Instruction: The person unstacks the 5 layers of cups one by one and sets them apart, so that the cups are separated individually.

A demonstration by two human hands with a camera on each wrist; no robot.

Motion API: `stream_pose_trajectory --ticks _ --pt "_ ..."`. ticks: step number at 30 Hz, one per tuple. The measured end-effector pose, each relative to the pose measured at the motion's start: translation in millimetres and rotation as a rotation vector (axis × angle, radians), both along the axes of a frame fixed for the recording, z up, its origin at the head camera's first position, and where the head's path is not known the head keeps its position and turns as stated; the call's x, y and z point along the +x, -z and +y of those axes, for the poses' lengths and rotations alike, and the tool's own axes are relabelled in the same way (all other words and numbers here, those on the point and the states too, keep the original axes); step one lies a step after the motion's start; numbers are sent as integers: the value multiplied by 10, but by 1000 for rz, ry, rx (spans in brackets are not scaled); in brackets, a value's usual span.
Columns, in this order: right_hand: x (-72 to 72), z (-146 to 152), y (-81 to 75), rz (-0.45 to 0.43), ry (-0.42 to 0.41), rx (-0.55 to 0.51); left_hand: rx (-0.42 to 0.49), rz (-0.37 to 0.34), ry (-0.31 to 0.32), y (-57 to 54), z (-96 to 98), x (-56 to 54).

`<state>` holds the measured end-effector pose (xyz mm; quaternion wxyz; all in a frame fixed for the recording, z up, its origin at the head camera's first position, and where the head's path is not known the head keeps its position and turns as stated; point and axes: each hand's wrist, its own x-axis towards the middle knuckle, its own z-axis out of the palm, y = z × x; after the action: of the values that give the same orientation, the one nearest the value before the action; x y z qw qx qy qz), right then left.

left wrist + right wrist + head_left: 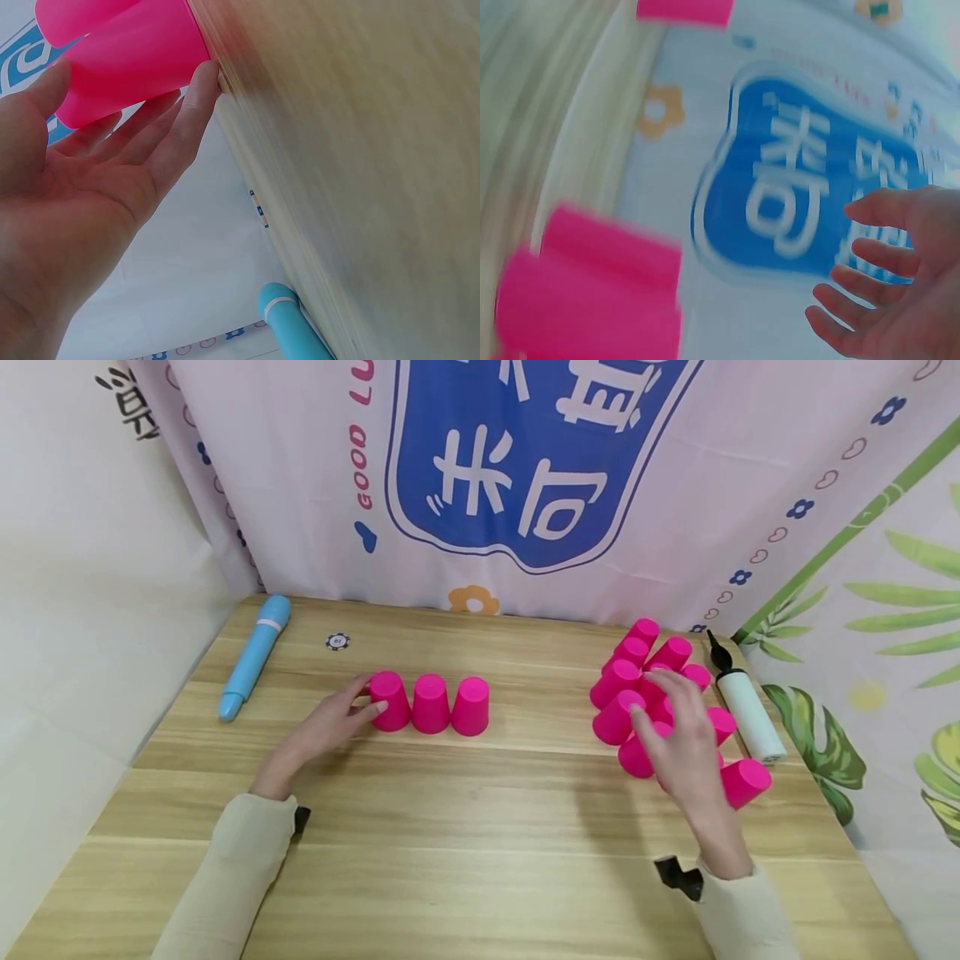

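Note:
Three pink cups stand upside down in a row at the middle left: a left cup [392, 703], a middle cup [431, 705] and a right cup [470, 707]. My left hand [330, 725] holds the left cup from its outer side, thumb on the near face and fingers round the back, as the left wrist view also shows. Over on the right, my right hand [686, 752] hovers above a cluster of upside-down pink cups [615, 718], partly hiding several. Its fingers are spread and loosely bent with nothing between them; in the right wrist view the cups [592, 300] sit apart from it.
A blue capped stick [255, 660] lies at the table's left edge, near a small poker chip [337, 642]. By the right edge lies a white hand pump [750, 714] with a black nozzle. A printed curtain [300, 485] hangs behind the wooden table [450, 860].

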<state>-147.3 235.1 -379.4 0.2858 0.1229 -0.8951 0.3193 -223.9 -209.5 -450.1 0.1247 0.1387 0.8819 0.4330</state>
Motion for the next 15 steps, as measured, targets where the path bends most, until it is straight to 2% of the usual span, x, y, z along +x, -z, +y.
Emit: stream_pose_trajectory --ticks 4,8,11,15 --pt "-138 -377 97 13 -161 21 -7 13 4 -19 -14 2" --pt "-281 -728 277 -41 -286 37 -12 19 11 -19 -25 -6" --pt "-373 -955 400 -105 -340 52 -17 25 13 -13 -24 -1" --pt "-471 -1187 473 -128 -375 77 -19 27 13 -10 -17 11"
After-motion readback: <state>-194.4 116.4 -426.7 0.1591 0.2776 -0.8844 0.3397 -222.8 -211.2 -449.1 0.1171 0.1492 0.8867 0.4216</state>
